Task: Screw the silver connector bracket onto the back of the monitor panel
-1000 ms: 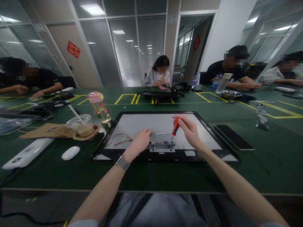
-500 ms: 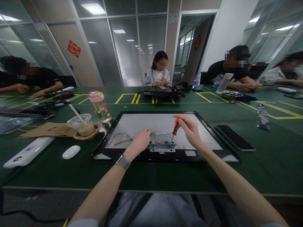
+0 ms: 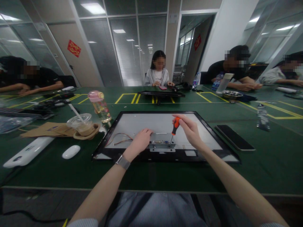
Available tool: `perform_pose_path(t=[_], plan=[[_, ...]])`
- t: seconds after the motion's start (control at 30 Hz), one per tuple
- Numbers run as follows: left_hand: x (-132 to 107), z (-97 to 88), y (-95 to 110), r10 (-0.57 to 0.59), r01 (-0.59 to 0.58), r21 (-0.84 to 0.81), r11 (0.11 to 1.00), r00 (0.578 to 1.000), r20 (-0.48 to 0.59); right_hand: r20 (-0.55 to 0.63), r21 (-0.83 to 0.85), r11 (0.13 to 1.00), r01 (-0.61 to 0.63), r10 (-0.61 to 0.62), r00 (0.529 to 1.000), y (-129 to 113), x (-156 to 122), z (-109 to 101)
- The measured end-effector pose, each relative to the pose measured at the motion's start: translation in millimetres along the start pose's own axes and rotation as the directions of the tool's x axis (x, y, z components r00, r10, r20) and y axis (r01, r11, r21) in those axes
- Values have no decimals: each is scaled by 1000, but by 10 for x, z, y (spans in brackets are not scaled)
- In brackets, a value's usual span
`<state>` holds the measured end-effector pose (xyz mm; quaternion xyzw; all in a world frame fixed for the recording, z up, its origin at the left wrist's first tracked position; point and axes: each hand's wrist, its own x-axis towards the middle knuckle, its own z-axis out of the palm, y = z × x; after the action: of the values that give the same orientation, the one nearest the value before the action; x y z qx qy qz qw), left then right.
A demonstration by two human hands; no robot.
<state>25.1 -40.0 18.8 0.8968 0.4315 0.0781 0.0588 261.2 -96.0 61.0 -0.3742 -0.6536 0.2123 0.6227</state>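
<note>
A black-framed monitor panel (image 3: 208, 129) lies face down on the green table, its grey metal back showing. Near its front edge sits a small metal board cover with ports (image 3: 162, 145). My left hand (image 3: 140, 142) rests on the left end of that cover, fingers curled down on it. My right hand (image 3: 190, 130) pinches an orange-handled screwdriver (image 3: 175, 125), held upright with its tip on the cover's right side. Thin coloured wires (image 3: 119, 138) run across the panel to the left.
Left of the panel: a white mouse (image 3: 70, 151), a white flat device (image 3: 27, 152), a plastic cup with straw (image 3: 79, 123) on brown paper, a pink-capped bottle (image 3: 100, 107). A black phone (image 3: 234, 137) lies right. Several people sit around the table; another panel (image 3: 161, 93) lies beyond.
My hands and the screwdriver stay almost in place; the screwdriver handle has shifted very slightly. The person across the table has lowered a hand onto the table.
</note>
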Motion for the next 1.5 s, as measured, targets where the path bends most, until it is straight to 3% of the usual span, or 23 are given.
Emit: perform_pose_path(t=[0.17,0.4,0.6,0.73,0.9,1.1,1.33,1.5], plan=[[-6,-6,-8,0,0,-9,1000,1000,-2,30,73,996,-57,55,998,-1,-4,5],[-3,6,-10,-7,7,-27,1000,1000,-13,-22,-33,999,-12,11,1000,48,5,-17],[-11,-14,2,-16,16,-41,999,1000,-4,32,80,993,-89,87,996,35,-8,-3],[1,-10,3,-20,19,-30,999,1000,-6,9,53,997,-63,63,998,13,0,-2],[0,-5,3,-13,13,-21,1000,1000,-8,-5,138,988,-76,78,997,46,18,-2],[-9,-17,10,-9,9,-14,1000,1000,-5,120,312,920,-237,210,970,65,51,-13],[-4,-19,10,-18,18,-10,1000,1000,-5,152,314,922,-227,187,971,31,57,-21],[-12,-11,-2,-9,9,-18,1000,1000,-7,194,417,866,-277,213,958,-22,51,2]])
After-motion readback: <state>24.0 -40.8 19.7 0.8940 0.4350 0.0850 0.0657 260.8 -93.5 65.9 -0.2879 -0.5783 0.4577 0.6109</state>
